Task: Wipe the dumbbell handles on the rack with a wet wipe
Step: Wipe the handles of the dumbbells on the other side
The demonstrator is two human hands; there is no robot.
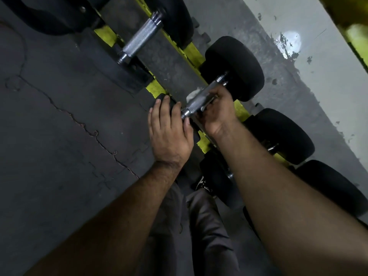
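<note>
Dark rubber floor [59, 116], cracked; grey scuffed wall [318, 80]. Yellow rack [194, 49] carries black round-headed dumbbells. Dumbbell handle [199, 100] is knurled chrome, mid-rack. Right hand [216, 108] has its fingers curled round the handle, with the white wet wipe [194, 93] showing behind it. Left hand [169, 130] lies flat, fingers straight, on the near black dumbbell head [161, 98].

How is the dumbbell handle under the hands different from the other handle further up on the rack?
The near handle is gripped by the right hand, with a white wipe against it; the far handle is bare and untouched. The left hand rests on the near dumbbell's black end; nothing rests on the far dumbbell. Both handles are knurled silver metal.
</note>
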